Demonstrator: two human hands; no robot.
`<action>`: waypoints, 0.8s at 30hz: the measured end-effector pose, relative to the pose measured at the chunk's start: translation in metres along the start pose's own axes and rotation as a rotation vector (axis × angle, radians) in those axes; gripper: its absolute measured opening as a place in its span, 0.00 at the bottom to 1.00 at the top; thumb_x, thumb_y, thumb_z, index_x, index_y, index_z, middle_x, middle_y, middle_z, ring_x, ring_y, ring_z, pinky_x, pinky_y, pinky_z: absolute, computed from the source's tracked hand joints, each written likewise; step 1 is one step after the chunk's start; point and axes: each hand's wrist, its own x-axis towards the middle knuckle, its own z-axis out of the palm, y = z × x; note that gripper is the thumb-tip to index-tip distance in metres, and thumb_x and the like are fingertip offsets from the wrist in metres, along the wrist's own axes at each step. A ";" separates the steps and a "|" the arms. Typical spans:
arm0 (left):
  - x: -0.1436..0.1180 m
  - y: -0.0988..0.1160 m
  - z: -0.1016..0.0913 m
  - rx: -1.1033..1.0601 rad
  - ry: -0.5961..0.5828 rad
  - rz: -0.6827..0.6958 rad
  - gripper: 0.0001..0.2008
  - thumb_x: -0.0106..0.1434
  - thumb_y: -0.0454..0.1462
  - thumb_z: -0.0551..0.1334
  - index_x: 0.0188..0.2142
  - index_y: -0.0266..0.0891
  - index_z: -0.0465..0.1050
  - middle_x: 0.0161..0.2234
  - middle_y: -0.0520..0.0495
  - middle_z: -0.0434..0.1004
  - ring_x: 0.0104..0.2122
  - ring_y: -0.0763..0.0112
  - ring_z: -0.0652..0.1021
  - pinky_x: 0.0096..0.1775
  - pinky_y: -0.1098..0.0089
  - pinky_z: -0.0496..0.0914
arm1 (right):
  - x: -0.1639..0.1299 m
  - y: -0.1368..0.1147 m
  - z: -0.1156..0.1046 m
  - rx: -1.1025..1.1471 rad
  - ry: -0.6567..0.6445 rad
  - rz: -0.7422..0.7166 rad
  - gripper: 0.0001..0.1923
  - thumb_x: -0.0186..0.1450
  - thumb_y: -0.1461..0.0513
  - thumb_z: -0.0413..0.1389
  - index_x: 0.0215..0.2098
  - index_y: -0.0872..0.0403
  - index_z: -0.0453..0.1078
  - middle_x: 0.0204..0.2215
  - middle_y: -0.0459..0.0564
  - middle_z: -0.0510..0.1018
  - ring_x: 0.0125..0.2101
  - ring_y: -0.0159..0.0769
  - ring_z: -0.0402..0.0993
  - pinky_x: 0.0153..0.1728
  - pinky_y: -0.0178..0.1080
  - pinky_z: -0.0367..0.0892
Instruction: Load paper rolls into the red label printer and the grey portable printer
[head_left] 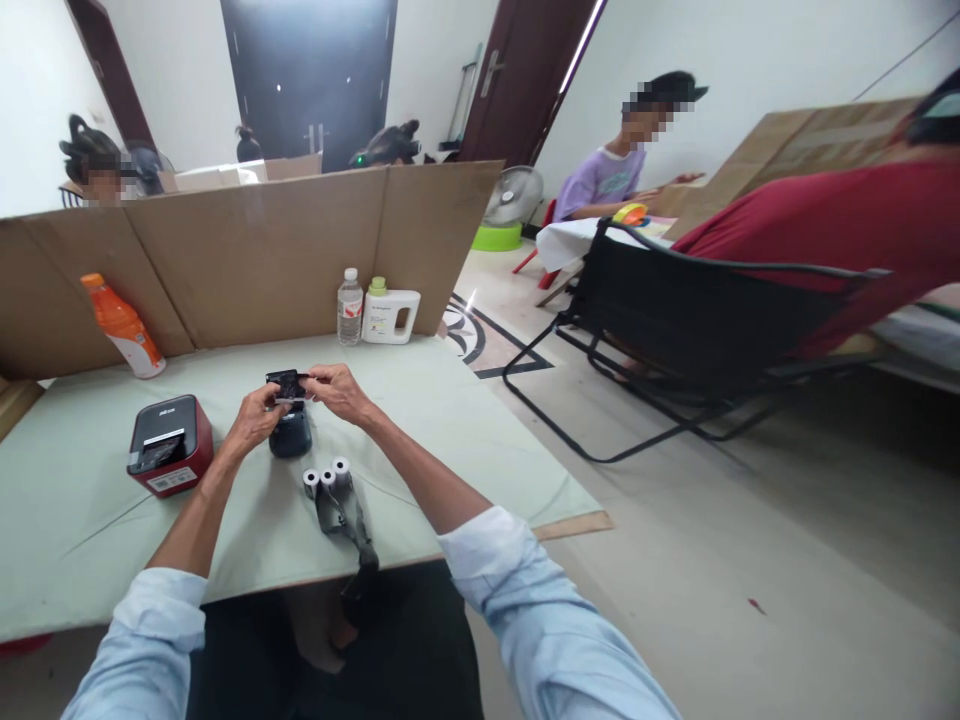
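A black handheld device [289, 437] with a rounded lower end is on the light green table, its glossy upper part [283, 384] between my two hands. My left hand [257, 415] is closed on the left side of that upper part, thumb near its lower edge. On the other side, my right hand [339, 392] pinches its right edge. Whether the upper part is joined to the device below, I cannot tell. Nearer to me stand three small white paper rolls [328, 477] beside a crumpled dark strip [349, 520] that trails over the table's front edge.
A red and black label printer [171, 445] sits left of my hands. Behind are an orange bottle [124, 325], a clear water bottle [349, 308] and a white jug [390, 316] before a cardboard screen [277, 255]. Several people are nearby; a black folding chair [682, 290] stands right.
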 end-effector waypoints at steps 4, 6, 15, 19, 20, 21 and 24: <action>0.008 0.016 0.009 0.013 -0.080 0.095 0.11 0.60 0.38 0.63 0.39 0.36 0.80 0.29 0.51 0.77 0.29 0.71 0.73 0.33 0.73 0.66 | -0.025 -0.008 -0.024 0.076 0.079 0.054 0.13 0.58 0.55 0.61 0.33 0.56 0.79 0.23 0.45 0.77 0.24 0.32 0.70 0.27 0.35 0.67; 0.010 0.026 0.018 0.043 -0.119 0.136 0.11 0.60 0.37 0.62 0.40 0.36 0.82 0.31 0.50 0.79 0.31 0.70 0.74 0.34 0.72 0.67 | -0.043 -0.009 -0.038 0.076 0.117 0.073 0.13 0.57 0.55 0.62 0.34 0.56 0.80 0.23 0.45 0.78 0.24 0.32 0.70 0.27 0.35 0.67; 0.008 0.064 0.075 0.293 -0.460 0.285 0.17 0.57 0.28 0.60 0.42 0.39 0.84 0.41 0.44 0.85 0.41 0.64 0.81 0.47 0.69 0.73 | -0.145 0.003 -0.073 -0.152 0.219 0.163 0.09 0.60 0.58 0.57 0.30 0.54 0.76 0.24 0.44 0.76 0.25 0.32 0.68 0.29 0.35 0.64; 0.004 0.079 0.098 0.411 -0.624 0.357 0.24 0.53 0.25 0.60 0.47 0.40 0.83 0.46 0.44 0.85 0.47 0.62 0.81 0.49 0.68 0.73 | -0.191 0.015 -0.073 -0.339 0.158 0.178 0.08 0.63 0.59 0.56 0.30 0.53 0.73 0.29 0.46 0.78 0.31 0.36 0.73 0.35 0.38 0.68; 0.002 0.084 0.103 0.438 -0.664 0.372 0.25 0.52 0.25 0.60 0.47 0.40 0.83 0.46 0.44 0.85 0.47 0.61 0.81 0.49 0.68 0.73 | -0.201 0.018 -0.072 -0.393 0.153 0.169 0.07 0.64 0.59 0.55 0.30 0.53 0.72 0.29 0.47 0.78 0.32 0.37 0.74 0.36 0.39 0.68; 0.001 0.088 0.108 0.465 -0.704 0.381 0.25 0.52 0.25 0.60 0.48 0.40 0.82 0.46 0.44 0.85 0.47 0.61 0.81 0.48 0.68 0.73 | -0.209 0.020 -0.070 -0.449 0.148 0.157 0.06 0.64 0.60 0.55 0.31 0.53 0.72 0.30 0.48 0.78 0.33 0.38 0.74 0.37 0.39 0.68; -0.004 0.097 0.119 0.534 -0.794 0.384 0.24 0.52 0.26 0.62 0.48 0.41 0.82 0.45 0.44 0.85 0.46 0.60 0.82 0.46 0.69 0.74 | -0.226 0.024 -0.065 -0.598 0.126 0.111 0.04 0.64 0.63 0.55 0.31 0.52 0.71 0.31 0.49 0.77 0.34 0.40 0.73 0.39 0.41 0.68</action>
